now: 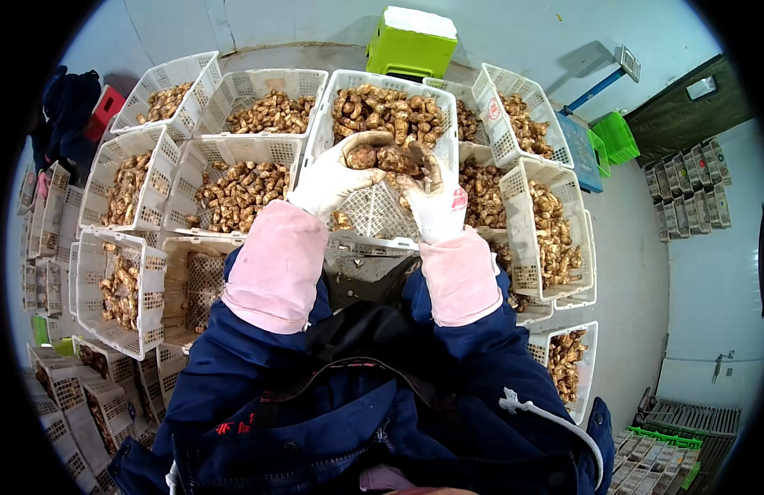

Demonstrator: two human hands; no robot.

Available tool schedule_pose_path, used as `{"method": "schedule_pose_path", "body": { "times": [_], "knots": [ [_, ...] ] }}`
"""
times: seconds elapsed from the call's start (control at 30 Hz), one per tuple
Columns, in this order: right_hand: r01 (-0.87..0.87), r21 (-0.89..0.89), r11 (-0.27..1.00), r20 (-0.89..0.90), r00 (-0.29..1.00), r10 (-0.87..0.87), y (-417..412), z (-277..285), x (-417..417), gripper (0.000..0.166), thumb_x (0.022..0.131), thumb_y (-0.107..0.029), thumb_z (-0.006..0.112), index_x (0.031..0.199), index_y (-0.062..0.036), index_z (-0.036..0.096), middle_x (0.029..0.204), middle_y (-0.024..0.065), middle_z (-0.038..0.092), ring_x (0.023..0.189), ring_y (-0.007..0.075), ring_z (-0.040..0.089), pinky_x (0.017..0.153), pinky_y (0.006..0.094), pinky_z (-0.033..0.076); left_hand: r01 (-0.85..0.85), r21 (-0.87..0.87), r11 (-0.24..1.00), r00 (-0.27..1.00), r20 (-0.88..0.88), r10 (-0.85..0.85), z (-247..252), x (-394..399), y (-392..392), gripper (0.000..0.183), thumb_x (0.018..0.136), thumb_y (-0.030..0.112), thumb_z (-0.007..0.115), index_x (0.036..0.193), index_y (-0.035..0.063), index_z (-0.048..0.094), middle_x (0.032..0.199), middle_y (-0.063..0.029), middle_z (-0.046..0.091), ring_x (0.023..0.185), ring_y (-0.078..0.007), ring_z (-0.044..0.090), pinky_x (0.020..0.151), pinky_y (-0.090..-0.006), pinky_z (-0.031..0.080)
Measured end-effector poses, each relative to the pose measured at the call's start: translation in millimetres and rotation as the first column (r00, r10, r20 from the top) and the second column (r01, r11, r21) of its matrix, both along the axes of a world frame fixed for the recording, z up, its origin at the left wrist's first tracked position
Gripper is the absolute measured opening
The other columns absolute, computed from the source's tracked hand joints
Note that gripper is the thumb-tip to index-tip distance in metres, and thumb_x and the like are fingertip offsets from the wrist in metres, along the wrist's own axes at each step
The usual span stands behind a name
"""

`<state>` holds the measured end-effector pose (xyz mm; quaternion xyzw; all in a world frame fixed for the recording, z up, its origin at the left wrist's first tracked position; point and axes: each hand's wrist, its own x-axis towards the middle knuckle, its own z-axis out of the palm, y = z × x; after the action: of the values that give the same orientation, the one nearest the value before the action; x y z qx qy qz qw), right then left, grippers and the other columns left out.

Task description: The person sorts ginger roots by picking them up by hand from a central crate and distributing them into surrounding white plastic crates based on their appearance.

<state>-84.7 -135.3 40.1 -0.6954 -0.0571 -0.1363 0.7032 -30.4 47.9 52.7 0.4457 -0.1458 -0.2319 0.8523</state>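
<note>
My left hand (341, 176), in a soiled white glove, cups a rounded brown mushroom (361, 157). A second, darker mushroom (397, 159) bridges the gap to my right hand (436, 198), gloved alike, whose curled fingers hold its right end. Both hands are above a white perforated plastic crate (382, 213). Many brown-and-cream mushrooms (388, 111) fill the far part of that crate. Its mesh floor shows at the near side, where a small mushroom piece (340, 220) lies by my left wrist. Pink cuffs cover both forearms.
White crates of mushrooms stand on both sides, including a left crate (233, 198) and a right crate (552, 235). Beyond are a lime-green box (413, 46) and a blue platform scale (576, 151). A dark-clothed person (66, 111) is at far left.
</note>
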Motion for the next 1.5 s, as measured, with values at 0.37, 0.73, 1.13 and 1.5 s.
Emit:
{"method": "schedule_pose_path", "body": {
  "times": [0.37, 0.73, 1.13, 1.5],
  "knots": [
    [0.032, 0.023, 0.999, 0.032, 0.999, -0.032, -11, -14, 7, 0.043, 0.089, 0.001, 0.066, 0.13, 0.0052, 0.055, 0.126, 0.0138, 0.062, 0.115, 0.0212, 0.061, 0.098, 0.0295, 0.047, -0.032, 0.168, 0.985, 0.998, 0.053, 0.023, 6, 0, -10, 0.055, 0.082, -0.005, 0.071, 0.134, 0.0005, 0.053, 0.127, -0.0102, 0.058, 0.111, -0.0153, 0.059, 0.097, -0.0262, 0.049],
    [0.791, 0.45, 0.414, -0.356, 0.584, -0.729, -196, 2, -124, 0.035, 0.097, -0.031, 0.062, 0.116, -0.0021, 0.061, 0.103, 0.0104, 0.066, 0.09, 0.0185, 0.061, 0.082, 0.0299, 0.05, -0.156, 0.331, 0.931, 0.973, 0.212, 0.088, -24, 21, 17, 0.049, 0.098, 0.023, 0.063, 0.143, 0.0082, 0.048, 0.125, 0.0, 0.062, 0.102, -0.0084, 0.059, 0.087, -0.0221, 0.046],
    [0.712, -0.151, 0.686, -0.201, 0.657, -0.727, -219, -19, -209, 0.032, 0.098, -0.013, 0.053, 0.128, -0.0009, 0.052, 0.101, 0.0138, 0.066, 0.085, 0.0192, 0.065, 0.073, 0.0318, 0.057, 0.015, 0.064, 0.998, 0.992, -0.128, -0.007, -47, 7, -27, 0.05, 0.1, 0.029, 0.058, 0.141, 0.0036, 0.046, 0.125, -0.0076, 0.062, 0.095, -0.0143, 0.06, 0.081, -0.0273, 0.049],
    [0.083, -0.727, 0.682, -0.018, 0.99, -0.139, 4, -13, -49, 0.067, 0.087, -0.036, 0.065, 0.141, -0.0019, 0.044, 0.135, 0.0244, 0.052, 0.127, 0.0373, 0.049, 0.107, 0.0412, 0.04, -0.08, 0.059, 0.995, 0.982, -0.166, 0.089, -36, -23, -37, 0.058, 0.101, 0.032, 0.053, 0.15, 0.0114, 0.031, 0.124, -0.0121, 0.054, 0.096, -0.0182, 0.056, 0.082, -0.0335, 0.049]
  ]
}}
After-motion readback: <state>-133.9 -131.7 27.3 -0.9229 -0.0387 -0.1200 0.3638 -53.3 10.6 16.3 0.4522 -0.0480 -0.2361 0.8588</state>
